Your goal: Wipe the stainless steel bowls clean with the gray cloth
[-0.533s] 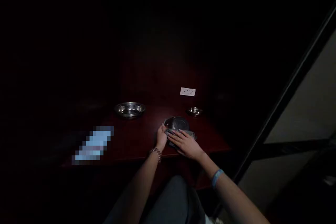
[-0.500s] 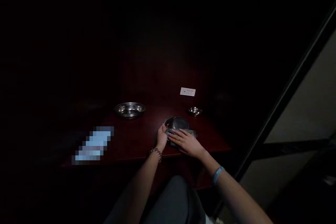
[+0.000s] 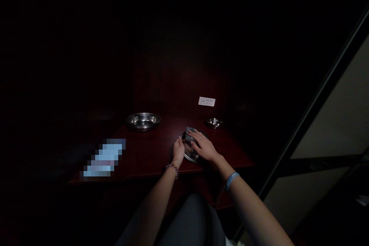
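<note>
A shiny round metal dish (image 3: 190,154) rests near the front edge of a dark red table (image 3: 150,153). My left hand (image 3: 178,151) grips its left rim, with the fingers closed on the edge. Under the fingers of my right hand (image 3: 204,147), a crumpled grey cloth (image 3: 189,133) is pressed against the far left part of the dish. The right hand and forearm cover much of the dish's right side.
A larger metal bowl (image 3: 143,121) stands at the back left, and a small metal bowl (image 3: 214,123) at the back right. A white socket plate (image 3: 206,101) is on the wall behind. At the left front lies a bright, pixelated rectangle (image 3: 105,157).
My right hand has slid the cloth from the near side of the dish to its far left part, baring the near rim. My left hand has stayed on the left rim.
</note>
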Motion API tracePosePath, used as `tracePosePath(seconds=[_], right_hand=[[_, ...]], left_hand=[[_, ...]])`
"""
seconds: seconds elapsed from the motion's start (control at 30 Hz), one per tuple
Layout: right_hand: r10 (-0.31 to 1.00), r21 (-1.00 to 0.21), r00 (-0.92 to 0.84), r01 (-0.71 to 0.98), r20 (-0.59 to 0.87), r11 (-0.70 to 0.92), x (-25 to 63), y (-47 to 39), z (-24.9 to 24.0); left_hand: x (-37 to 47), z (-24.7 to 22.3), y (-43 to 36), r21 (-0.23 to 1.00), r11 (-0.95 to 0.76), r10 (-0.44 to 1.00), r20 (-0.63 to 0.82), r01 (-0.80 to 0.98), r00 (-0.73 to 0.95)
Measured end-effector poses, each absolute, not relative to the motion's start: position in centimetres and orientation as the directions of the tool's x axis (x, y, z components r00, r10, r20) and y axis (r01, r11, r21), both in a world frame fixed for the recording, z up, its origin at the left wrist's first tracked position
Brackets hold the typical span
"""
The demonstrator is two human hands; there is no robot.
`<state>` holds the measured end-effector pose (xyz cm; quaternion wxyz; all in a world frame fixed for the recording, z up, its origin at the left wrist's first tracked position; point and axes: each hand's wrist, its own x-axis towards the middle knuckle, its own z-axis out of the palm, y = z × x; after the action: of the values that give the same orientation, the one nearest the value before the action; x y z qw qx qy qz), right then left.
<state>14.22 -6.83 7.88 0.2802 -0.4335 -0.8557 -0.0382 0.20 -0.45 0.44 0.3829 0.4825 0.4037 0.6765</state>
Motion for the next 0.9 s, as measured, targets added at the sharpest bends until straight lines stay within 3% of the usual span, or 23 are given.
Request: tracePosePath(seconds=[0.4,0.67,0.9], right_hand=[[0.825,-0.345,-0.102,0.875,0.556,0.340,15.6,-4.8,5.0],[0.856,-0.582,0.118,0.778,0.504,0.236,17.4,-5.1,3.3],[0.818,-0.492,0.205,0.864,0.538,0.107,16.3,-5.3,3.9]], left_hand=[[0.3,1.1,-1.3,0.942,-0.331,0.910,0.304,-0.055,-0.282],[0.2,1.1,-1.3,0.949,-0.313,0.912,0.288,-0.043,-0.291],[0.1,1.3,-1.6,0.934,-0.353,0.903,0.325,-0.055,-0.283]])
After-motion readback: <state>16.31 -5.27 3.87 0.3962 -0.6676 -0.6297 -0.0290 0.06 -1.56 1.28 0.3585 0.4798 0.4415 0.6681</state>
